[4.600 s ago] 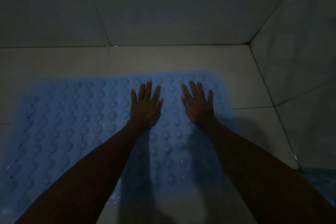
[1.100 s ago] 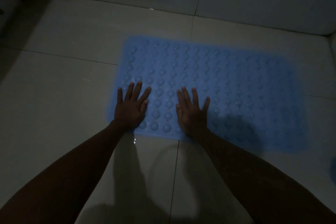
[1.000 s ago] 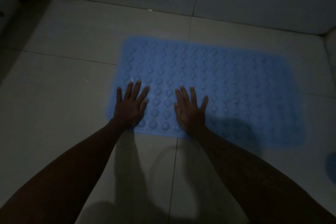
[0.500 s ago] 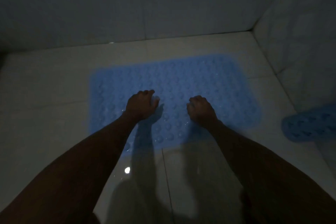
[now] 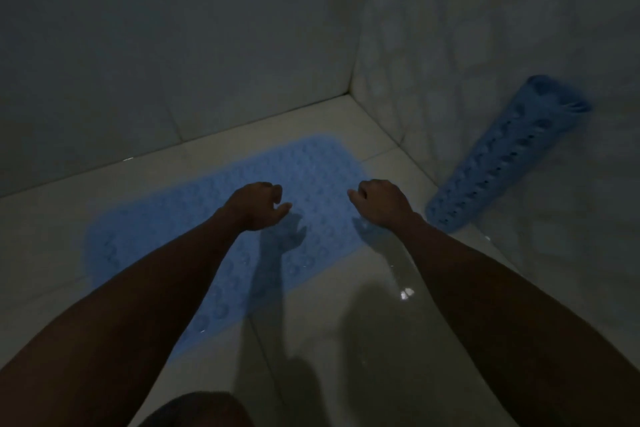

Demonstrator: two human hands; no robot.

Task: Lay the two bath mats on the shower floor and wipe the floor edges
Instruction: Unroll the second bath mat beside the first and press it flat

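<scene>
A blue bath mat point(image 5: 173, 218) with raised bumps lies flat on the tiled shower floor point(image 5: 346, 305), near the back wall. My left hand point(image 5: 258, 206) hovers above the mat, its fingers loosely curled and holding nothing. My right hand point(image 5: 381, 203) hangs above the mat's right end, fingers also loosely curled and empty. A second blue mat point(image 5: 502, 159), rolled into a tube, leans against the right wall with its lower end on the floor.
Tiled walls meet in a corner point(image 5: 353, 94) behind the mat. The floor is wet and glints near my right forearm point(image 5: 405, 295). My knee point(image 5: 197, 409) shows at the bottom edge. The light is dim.
Both hands have lifted off the flat mat and their fingers have curled. The view has swung right, bringing the rolled second mat against the wall into sight.
</scene>
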